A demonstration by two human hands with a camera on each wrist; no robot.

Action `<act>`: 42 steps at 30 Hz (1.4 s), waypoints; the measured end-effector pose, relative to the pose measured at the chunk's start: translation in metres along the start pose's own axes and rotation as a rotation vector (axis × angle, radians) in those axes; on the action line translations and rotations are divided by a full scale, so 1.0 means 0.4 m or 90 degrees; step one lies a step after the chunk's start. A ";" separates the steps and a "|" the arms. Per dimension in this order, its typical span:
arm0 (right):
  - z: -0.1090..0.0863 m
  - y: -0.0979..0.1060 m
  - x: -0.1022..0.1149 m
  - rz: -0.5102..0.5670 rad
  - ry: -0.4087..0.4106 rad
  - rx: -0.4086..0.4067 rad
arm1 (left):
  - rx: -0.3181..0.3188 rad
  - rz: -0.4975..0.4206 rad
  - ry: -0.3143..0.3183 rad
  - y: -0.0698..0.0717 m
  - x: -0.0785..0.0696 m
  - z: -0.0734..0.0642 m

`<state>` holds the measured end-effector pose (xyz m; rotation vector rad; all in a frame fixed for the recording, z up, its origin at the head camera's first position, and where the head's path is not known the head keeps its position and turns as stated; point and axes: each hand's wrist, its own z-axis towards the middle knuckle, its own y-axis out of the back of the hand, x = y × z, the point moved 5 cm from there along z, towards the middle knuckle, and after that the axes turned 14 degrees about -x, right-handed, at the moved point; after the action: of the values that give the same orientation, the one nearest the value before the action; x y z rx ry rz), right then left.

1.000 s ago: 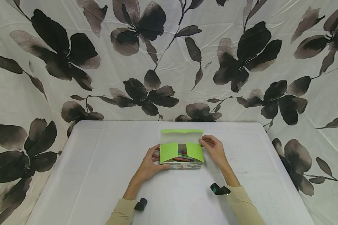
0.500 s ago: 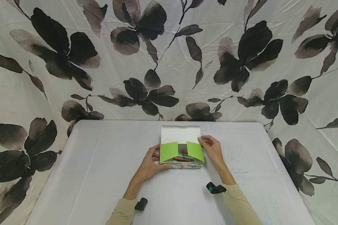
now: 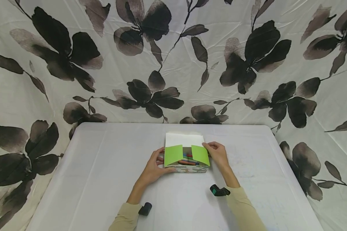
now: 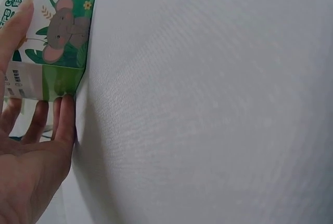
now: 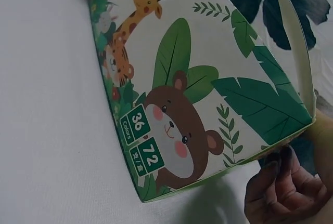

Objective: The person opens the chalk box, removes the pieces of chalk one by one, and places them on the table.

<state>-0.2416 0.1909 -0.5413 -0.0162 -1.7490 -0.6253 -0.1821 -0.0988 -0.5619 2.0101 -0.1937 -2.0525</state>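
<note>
A small cardboard box [image 3: 191, 169] with animal pictures stands on the table, its white-lined lid [image 3: 183, 140] laid back behind it. Two green end flaps [image 3: 200, 155] lean inward, and coloured sticks [image 3: 188, 162] show in the gap between them. My left hand [image 3: 151, 170] grips the box's left end, thumb along the front and fingers on the end panel. In the left wrist view those fingertips [image 4: 66, 104] touch the bottom edge of the panel. At the back right corner, my right hand [image 3: 218, 154] pinches the lid's side edge with bent fingers.
A white cloth covers the table [image 3: 104, 166]. Behind it hangs a floral curtain [image 3: 196, 64]. Both wrists wear dark camera mounts [image 3: 219, 190], close over the tabletop.
The lid has swung from upright to folded back, now showing its white inside. My right hand has moved slightly left along with the lid's edge. The left hand keeps its grip.
</note>
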 end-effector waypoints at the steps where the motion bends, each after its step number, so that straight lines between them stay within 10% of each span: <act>1: 0.000 0.000 0.000 -0.003 -0.004 -0.002 | 0.000 -0.001 0.001 0.000 -0.001 0.000; 20: -0.042 0.007 -0.002 0.057 0.052 -0.052 | 0.006 0.025 0.009 0.006 -0.015 -0.015; 42: -0.159 0.050 0.008 0.076 0.404 -0.085 | -0.120 0.050 -0.137 0.023 -0.094 -0.054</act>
<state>-0.1786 0.1808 -0.5216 -0.0125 -1.0842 -0.5787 -0.1594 -0.0952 -0.5240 1.6468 -0.1128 -2.1471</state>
